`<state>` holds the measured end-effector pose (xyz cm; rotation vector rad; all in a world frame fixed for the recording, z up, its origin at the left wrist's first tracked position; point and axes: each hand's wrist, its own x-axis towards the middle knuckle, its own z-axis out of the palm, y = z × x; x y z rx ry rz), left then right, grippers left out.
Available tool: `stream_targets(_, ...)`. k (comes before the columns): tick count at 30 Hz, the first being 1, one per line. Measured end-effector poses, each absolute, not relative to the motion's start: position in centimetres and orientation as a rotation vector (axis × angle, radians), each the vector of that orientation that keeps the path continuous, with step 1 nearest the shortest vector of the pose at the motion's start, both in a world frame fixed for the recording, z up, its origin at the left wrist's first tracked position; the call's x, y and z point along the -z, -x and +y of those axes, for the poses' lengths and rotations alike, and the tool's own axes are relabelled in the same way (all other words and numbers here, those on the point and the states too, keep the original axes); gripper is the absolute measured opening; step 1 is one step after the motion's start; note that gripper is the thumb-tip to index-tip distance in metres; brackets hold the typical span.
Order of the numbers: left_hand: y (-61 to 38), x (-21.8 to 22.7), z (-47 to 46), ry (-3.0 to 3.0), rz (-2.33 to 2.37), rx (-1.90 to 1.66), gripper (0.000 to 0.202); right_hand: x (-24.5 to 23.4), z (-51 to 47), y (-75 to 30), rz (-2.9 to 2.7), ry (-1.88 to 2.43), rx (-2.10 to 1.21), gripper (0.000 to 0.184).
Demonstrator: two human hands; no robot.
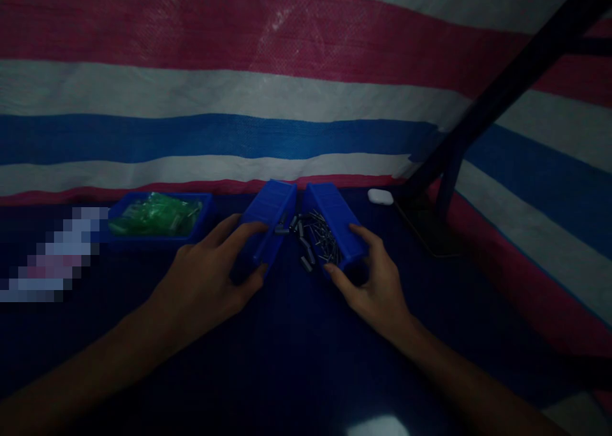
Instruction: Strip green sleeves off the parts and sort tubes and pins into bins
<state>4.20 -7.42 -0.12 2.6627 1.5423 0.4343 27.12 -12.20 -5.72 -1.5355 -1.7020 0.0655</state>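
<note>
My left hand [217, 264] grips a blue plastic bin [269, 213], which is tipped on its side with its mouth facing right. Opposite it, my right hand [370, 273] is closed on a second blue bin [338, 216], tipped so its mouth faces left. Thin metal pins or nails [326, 238] lie inside the right bin. Several short dark metal cylinders [305, 248] lie on the dark blue table [287, 347] in the gap between the bins, some at the left bin's mouth. Dim light hides the finer detail of these pieces.
At the left stands a blue tray [208, 210] holding green plastic packets [155, 213]. A white earphone case [380, 197] and a dark flat phone-like object [430, 229] lie back right. A dark slanted frame bar [497, 92] rises before the striped sheet [287, 98].
</note>
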Motion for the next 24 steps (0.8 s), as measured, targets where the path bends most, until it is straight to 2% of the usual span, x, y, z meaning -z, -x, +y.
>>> stream_targets(12,-4.2,0.0,-7.1,-2.621,1.573,-0.342,0.046,5.5,-11.9,-27.5,-1.741,1.550,-0.072,0.057)
stream_targets(17,-3.9,-0.3,-7.1,-2.619,1.556,-0.325,0.048,4.4,-13.0,-27.2,-1.720,1.500,0.086,0.066)
stream_targets(20,-3.8,-0.5,-7.0,-2.609,1.518,-0.292,0.049,3.2,-15.0,-25.6,-1.630,1.273,0.206,0.053)
stream_targets(22,-3.7,-0.5,-6.9,-2.612,1.505,-0.289,0.050,2.8,-15.8,-23.9,-1.687,1.149,0.017,0.043)
stream_targets(24,-3.7,-0.5,-6.9,-2.620,1.509,-0.311,0.049,3.1,-15.6,-22.1,-1.793,1.155,-0.335,0.042)
